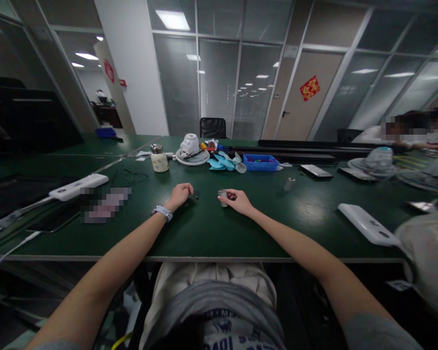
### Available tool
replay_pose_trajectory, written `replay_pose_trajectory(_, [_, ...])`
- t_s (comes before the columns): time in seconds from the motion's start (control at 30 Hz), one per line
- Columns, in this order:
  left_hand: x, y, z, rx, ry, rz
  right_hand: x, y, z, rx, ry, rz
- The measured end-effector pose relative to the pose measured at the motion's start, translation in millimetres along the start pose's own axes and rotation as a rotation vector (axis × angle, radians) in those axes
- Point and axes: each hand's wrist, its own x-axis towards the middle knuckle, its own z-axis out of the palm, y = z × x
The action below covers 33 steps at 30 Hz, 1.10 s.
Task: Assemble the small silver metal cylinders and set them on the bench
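Note:
My left hand (179, 195) rests on the green table (204, 233) with its fingers curled into a loose fist; a watch is on that wrist. A tiny dark part (197, 197) lies just to its right, apart from the fingers. My right hand (237, 200) is closed on a small silver cylindrical part (222, 196), which stands on the table. Whether anything is inside the left fist is hidden.
Farther back stand a cream bottle (159, 159), a white fan housing (191, 149), light blue fan blades (226, 162), a blue tray (260, 162) and a small grey cylinder (289, 183). White power strips lie at left (79, 186) and right (368, 224). People sit at far right.

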Motion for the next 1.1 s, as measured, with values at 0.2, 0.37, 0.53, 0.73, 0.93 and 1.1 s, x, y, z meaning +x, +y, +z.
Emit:
replay_pose_trajectory(0.2, [-1.2,2.3,-0.6,-0.005,-0.002,-0.013,3.1,4.1,0.7,0.153,-0.021,0.052])
replay_pose_trajectory(0.37, [-2.2,2.8,-0.8,-0.011,-0.004,-0.015,3.1,4.9,1.5,0.175,-0.036,0.041])
replay_pose_trajectory(0.53, [-0.7,0.7,-0.6,0.009,-0.005,-0.011,4.0,5.1,2.9,0.222,-0.022,0.056])
replay_pose_trajectory(0.73, [1.0,-0.4,0.6,0.008,0.002,-0.002,6.1,7.5,2.7,0.286,0.032,0.120])
replay_pose_trajectory(0.93, [-0.7,1.5,-0.2,0.004,0.002,0.008,4.2,5.4,-0.3,0.236,0.006,0.109])
replay_pose_trajectory(1.1, [-1.4,2.1,-1.1,0.023,0.001,0.002,-0.8,-0.2,-3.2,0.160,0.001,0.012])
